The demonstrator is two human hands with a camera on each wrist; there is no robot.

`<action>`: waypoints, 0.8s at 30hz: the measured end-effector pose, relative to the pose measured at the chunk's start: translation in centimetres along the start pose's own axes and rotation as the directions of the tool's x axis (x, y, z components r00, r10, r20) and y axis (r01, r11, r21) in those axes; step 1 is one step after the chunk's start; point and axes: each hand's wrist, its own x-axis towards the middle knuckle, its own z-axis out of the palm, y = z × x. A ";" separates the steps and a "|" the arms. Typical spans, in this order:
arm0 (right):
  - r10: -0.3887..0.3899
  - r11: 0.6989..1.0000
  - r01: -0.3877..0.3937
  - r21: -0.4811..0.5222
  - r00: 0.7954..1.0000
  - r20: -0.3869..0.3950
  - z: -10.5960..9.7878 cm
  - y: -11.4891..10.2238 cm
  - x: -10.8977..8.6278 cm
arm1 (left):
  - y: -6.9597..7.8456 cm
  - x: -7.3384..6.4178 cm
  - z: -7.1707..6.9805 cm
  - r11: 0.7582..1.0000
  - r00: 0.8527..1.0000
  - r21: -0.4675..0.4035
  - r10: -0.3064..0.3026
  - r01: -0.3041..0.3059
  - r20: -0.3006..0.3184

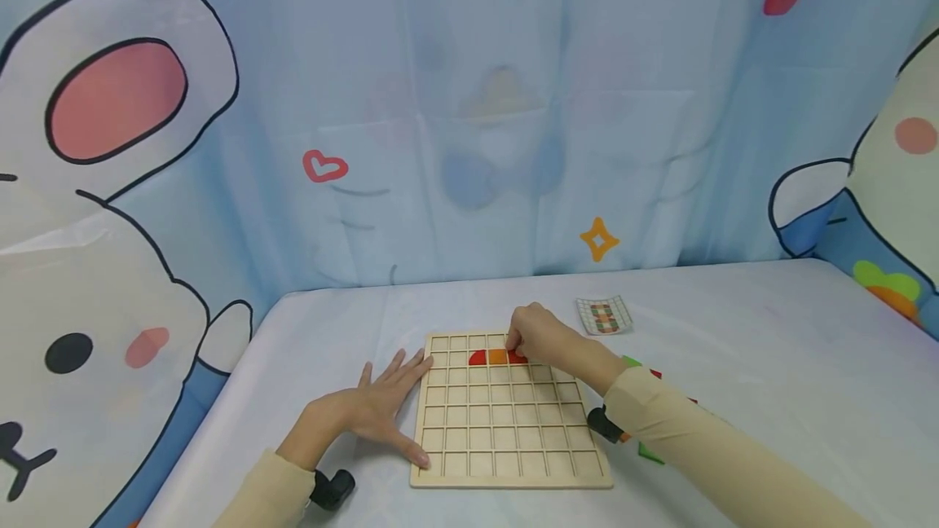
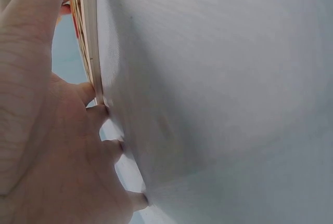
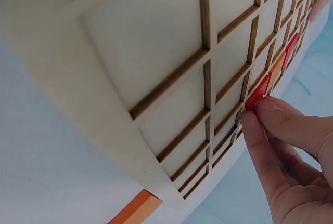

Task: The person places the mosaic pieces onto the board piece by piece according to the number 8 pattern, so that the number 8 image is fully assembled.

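A wooden grid board (image 1: 506, 430) lies on the white table. Near its far edge, a red piece with a rounded side (image 1: 478, 358) and an orange square piece (image 1: 497, 356) sit in neighbouring cells. Just right of them, my right hand (image 1: 543, 336) pinches another red piece (image 3: 257, 93) between thumb and fingertips, at a cell in the same row. My left hand (image 1: 374, 410) is spread at the board's left side. Its thumb and fingertips touch the board edge and the tablecloth, as the left wrist view also shows along the frame's side (image 2: 91, 37).
Behind the board to the right lies a small card with a coloured grid pattern (image 1: 604, 315). Several loose pieces lie right of the board, partly hidden by the right forearm, among them a green piece (image 1: 650, 453) and an orange piece (image 3: 136, 207). A printed blue curtain (image 1: 484, 104) hangs behind.
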 end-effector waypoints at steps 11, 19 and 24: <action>-0.083 0.986 0.086 0.145 0.996 -0.027 -0.8 1.7 -1.7 | 0.2 0.0 0.1 1.000 1.000 0.004 -0.002 0.002 -0.001; -0.064 0.989 0.076 0.130 0.994 -0.093 -2.5 4.2 -4.5 | 0.2 0.0 0.0 1.000 1.000 -0.002 -0.007 0.007 0.010; -0.009 0.990 0.018 0.140 0.998 -0.069 -3.2 5.7 -6.3 | 0.2 -0.1 0.0 1.000 1.000 0.000 -0.007 0.007 0.010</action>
